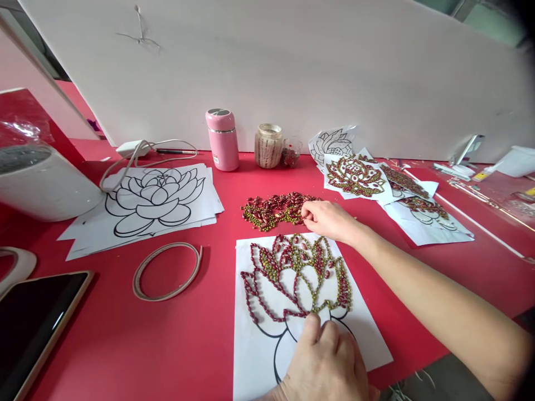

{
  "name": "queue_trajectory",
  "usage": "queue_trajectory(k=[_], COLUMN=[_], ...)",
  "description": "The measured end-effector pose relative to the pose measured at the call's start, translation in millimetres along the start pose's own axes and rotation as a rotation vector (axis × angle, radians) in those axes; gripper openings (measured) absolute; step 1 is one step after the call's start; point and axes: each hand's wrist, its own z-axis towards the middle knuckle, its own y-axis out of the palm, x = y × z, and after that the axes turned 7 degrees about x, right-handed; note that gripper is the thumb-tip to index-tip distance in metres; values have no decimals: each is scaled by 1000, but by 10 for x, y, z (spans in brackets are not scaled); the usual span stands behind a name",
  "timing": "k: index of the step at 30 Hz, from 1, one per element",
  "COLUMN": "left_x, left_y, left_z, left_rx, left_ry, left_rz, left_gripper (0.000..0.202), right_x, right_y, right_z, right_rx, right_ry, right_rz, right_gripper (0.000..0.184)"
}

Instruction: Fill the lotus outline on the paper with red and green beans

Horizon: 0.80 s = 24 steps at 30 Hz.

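Observation:
A sheet of white paper point(254, 356) printed with a lotus outline lies before me, its upper petals lined and partly filled with red and green beans point(307, 259). My left hand point(326, 362) rests on the lower part of the sheet, fingers curled together near the lower edge of the bean-covered lines; whatever is in them is hidden. Beyond the sheet is a loose pile of red and green beans point(273, 210). At its right end is my right hand point(324, 217), with fingertips pinched together among the beans. What they hold is too small to make out.
Printed lotus sheets point(159, 200) are stacked at left, near a tape roll point(137, 278), a phone point(42, 328) and a white container point(45, 184). A pink flask point(223, 142) and a jar point(268, 147) stand behind the pile. Bean-covered pictures point(355, 177) overlap at right.

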Motion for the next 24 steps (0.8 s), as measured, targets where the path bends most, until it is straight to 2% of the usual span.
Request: queue_trajectory(k=[4,9,15,19,24], left_x=[4,0,-1,-2,-7], left_y=[-2,-11,-38,-65,-82], left_z=[0,-20,-36,-22,-10], left_rx=[21,-59,-127,-180,-185], left_ry=[1,10,-2,-15,-6], left_rz=[-13,-31,-55,-58,-67], left_gripper=[33,30,27,27,26], right_x=[17,108,122,75,37], right_y=[-84,-245,-229,-169,-138], right_z=[-76,-380,-896,-1109,-1172], right_rx=[36,93,-55,-155,-165], right_ry=[10,157,325,352,341], right_rz=[61,468,799,810,731], right_gripper=[19,14,22,23,20])
